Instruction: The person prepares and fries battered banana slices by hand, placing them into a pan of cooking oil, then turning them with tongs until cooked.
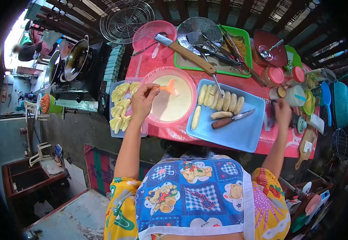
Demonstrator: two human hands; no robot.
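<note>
Nearest the camera, the left hand (143, 101) hangs over the near rim of the pink bowl (190, 108), between it and the clear tray of split bananas (120, 108) just to its left. Its fingers (152, 90) are pinched shut on the end of an orange spatula (170, 87), whose blade lies out to the right over the pale batter (174, 104); its long axis runs roughly left to right across the bowl. The right hand (282, 112) is well apart, past the right edge of the blue tray (242, 134), among the jars (292, 96) on the desk (280, 138). It looks curled around something dark, but from this angle I cannot tell what, or whether it truly grips. On the blue tray a row of peeled bananas (221, 102) lies side by side along the far edge, with a knife (232, 119) in front of them, blade pointing right. The batter lies straight ahead of the left hand, which is the nearer one. Farther back rest a green tray (244, 44) of utensils and a wire skimmer (126, 20)
</note>
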